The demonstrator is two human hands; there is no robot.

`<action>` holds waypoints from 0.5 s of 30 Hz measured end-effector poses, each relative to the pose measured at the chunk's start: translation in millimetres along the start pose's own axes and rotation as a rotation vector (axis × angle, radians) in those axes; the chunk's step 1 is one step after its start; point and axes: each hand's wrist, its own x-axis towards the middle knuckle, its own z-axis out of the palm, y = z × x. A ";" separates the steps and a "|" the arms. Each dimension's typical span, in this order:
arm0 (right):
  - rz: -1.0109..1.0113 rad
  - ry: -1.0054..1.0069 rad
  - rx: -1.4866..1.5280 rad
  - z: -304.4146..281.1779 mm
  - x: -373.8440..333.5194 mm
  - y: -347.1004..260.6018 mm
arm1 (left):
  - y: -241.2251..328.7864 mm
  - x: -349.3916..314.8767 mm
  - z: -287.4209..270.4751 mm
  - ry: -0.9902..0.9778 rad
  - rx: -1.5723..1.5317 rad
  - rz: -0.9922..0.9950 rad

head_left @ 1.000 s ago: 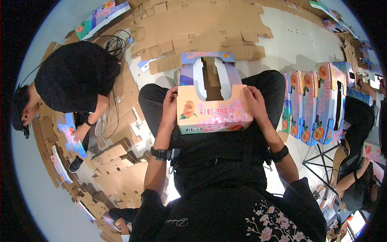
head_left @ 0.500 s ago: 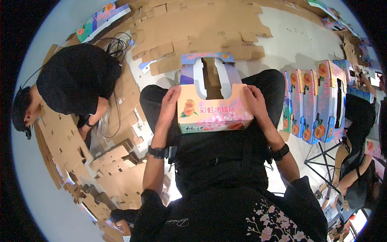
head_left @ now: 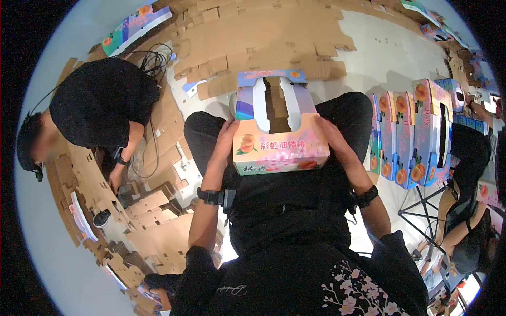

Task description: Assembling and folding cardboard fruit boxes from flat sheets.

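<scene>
A colourful cardboard fruit box [head_left: 279,150] rests on my lap between my knees, its front orange and pink with a peach picture. Through the large cut-out in its top the brown inside shows. My left hand [head_left: 225,141] is closed round the box's left front corner. At the right front corner my right hand [head_left: 333,138] grips it the same way, fingers partly hidden behind the side. The far panel, blue and purple, stands up at the back of the box.
Several similar boxes [head_left: 406,137] stand in a row at my right, beside a black folding stand [head_left: 421,213]. Flattened brown cardboard [head_left: 263,31] covers the floor ahead. On my left a person in black [head_left: 103,105] bends over cardboard pieces, near cables [head_left: 153,63]. Other people sit at the far right.
My hands have shifted slightly on the box's corners, and the box has barely moved. The person on the left has reached lower, and a dark shoe now shows near them.
</scene>
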 end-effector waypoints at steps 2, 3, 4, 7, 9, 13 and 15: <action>0.154 -0.182 0.188 -0.3 -2.5 -6.6 | 1.9 -4.0 -0.3 -0.131 -0.075 -0.104; 0.196 -0.234 0.294 0.8 -4.8 -10.3 | 3.9 -7.1 -0.6 -0.157 -0.053 -0.067; 0.229 -0.296 0.394 2.8 -7.6 -14.3 | 6.5 -11.6 -1.1 -0.162 -0.032 -0.040; 0.139 -0.170 0.279 7.1 -28.1 -28.6 | 18.8 -30.2 -3.9 -0.145 0.001 0.096; -0.112 -0.149 0.281 11.8 -46.9 -43.0 | 30.5 -48.3 -7.0 -0.122 0.042 0.196; -0.481 -0.053 0.138 20.0 -89.9 -82.6 | 63.1 -87.0 -5.9 0.002 0.282 0.612; -0.595 -0.055 0.039 21.4 -114.9 -97.6 | 81.6 -105.0 5.4 0.121 0.416 0.905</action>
